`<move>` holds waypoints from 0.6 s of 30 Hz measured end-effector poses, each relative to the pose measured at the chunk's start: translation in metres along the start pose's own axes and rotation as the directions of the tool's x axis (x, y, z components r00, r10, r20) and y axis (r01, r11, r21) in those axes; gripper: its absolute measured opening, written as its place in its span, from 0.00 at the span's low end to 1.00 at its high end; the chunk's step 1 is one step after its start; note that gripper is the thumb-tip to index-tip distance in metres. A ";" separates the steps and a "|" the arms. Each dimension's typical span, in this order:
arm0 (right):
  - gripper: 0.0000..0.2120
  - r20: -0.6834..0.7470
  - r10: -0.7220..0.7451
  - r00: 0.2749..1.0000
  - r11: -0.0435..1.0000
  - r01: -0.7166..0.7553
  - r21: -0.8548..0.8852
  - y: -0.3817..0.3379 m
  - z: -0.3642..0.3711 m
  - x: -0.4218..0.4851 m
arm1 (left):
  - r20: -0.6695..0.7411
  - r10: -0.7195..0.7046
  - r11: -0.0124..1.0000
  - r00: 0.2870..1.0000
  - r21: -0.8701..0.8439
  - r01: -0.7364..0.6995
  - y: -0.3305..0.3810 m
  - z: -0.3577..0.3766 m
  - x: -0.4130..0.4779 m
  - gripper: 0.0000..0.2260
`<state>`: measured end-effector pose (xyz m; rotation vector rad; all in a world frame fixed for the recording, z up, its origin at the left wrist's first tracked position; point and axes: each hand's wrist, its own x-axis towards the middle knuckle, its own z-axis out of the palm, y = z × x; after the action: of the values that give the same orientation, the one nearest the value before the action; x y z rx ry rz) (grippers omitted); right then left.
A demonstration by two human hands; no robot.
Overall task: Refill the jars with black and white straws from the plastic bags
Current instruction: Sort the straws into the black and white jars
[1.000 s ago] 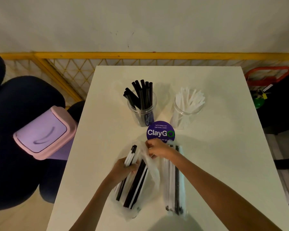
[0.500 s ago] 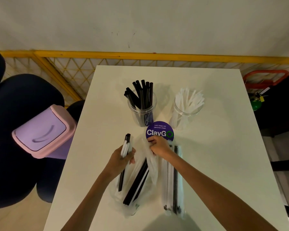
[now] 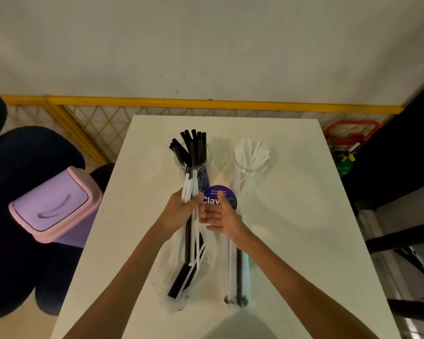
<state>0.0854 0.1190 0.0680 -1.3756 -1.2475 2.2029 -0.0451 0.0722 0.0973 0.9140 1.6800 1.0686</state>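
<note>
Two clear jars stand mid-table: the left jar (image 3: 181, 159) holds black straws, the right jar (image 3: 251, 165) holds white straws. My left hand (image 3: 179, 211) grips a bundle of black and white straws (image 3: 190, 189), lifted out of the left plastic bag (image 3: 164, 277) and pointing toward the black-straw jar. My right hand (image 3: 222, 218) is beside the bundle, fingers spread, holding nothing. More black and white straws lie in that bag. A second plastic bag (image 3: 236, 272) of mixed straws lies to its right, under my right forearm.
A round purple ClayGo sticker (image 3: 227, 193) lies on the white table (image 3: 291, 228) before the jars. A pink and purple swing-lid bin (image 3: 53, 204) and dark seats stand left of the table. Behind it runs a yellow fence (image 3: 206, 104); a red cart (image 3: 350, 133) stands at right.
My left hand has pulled the bundle of straws up out of the left bag and raised it toward the jars. My right hand has let go of the bag and opened.
</note>
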 end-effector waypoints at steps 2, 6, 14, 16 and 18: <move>0.28 0.083 0.030 0.996 0.998 -0.034 0.045 0.000 0.006 -0.011 | 0.006 -0.032 0.995 0.999 -0.091 0.032 0.013 0.003 -0.001 0.08; 0.23 0.303 -0.058 0.951 0.996 0.036 0.079 -0.001 0.007 -0.034 | 0.056 -0.148 0.938 0.987 -0.309 0.158 0.034 0.015 -0.002 0.06; 0.07 0.169 -0.095 0.981 0.989 0.074 0.125 -0.007 0.000 -0.053 | 0.053 -0.193 0.871 0.980 -0.450 0.196 0.051 0.045 0.000 0.05; 0.09 0.142 -0.121 0.982 0.986 0.103 0.128 -0.007 -0.004 -0.056 | 0.074 -0.230 0.865 0.970 -0.441 0.239 0.052 0.051 0.001 0.05; 0.12 0.113 -0.126 0.986 0.984 0.109 0.144 -0.006 -0.008 -0.059 | 0.111 -0.248 0.862 0.962 -0.428 0.272 0.053 0.057 0.002 0.05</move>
<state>0.1214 0.0911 0.1072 -1.1019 -1.1595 2.2732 0.0137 0.1070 0.1338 0.4034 1.3856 1.1599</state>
